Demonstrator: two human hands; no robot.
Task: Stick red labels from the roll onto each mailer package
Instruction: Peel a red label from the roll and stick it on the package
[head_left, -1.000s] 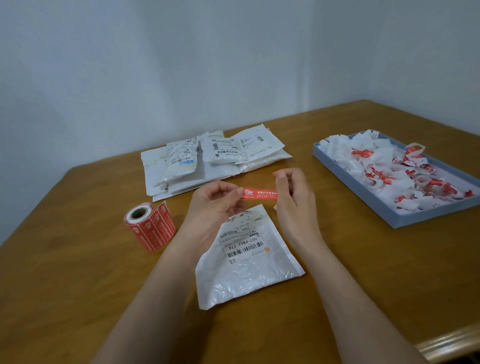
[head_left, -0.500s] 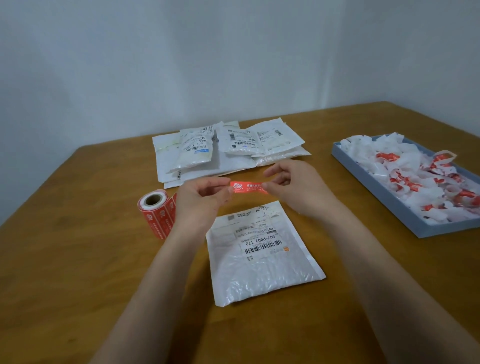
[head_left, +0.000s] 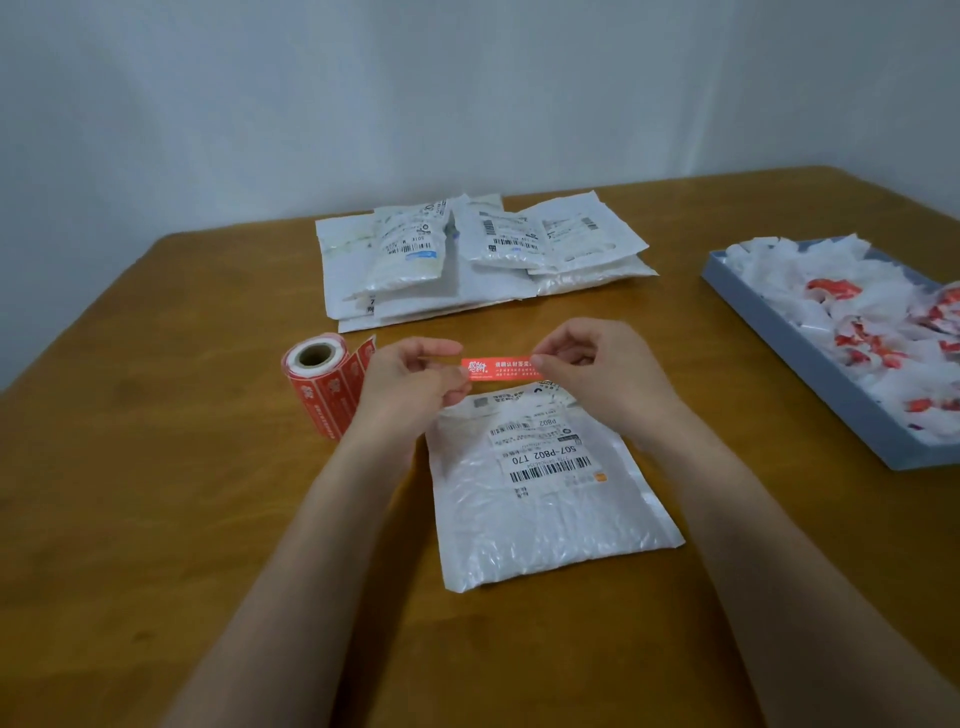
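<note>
While pinched at both ends, red label (head_left: 497, 369) taut, white print, above mailer (head_left: 545, 499)

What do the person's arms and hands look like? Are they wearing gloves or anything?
No gloves. The left hand and the right hand are both bare, with short, plain fingernails. Both forearms are bare too, as far as the picture shows, so no sleeves are in view. No rings, watch or bracelets can be seen, and there are no marks or bandages.
</note>
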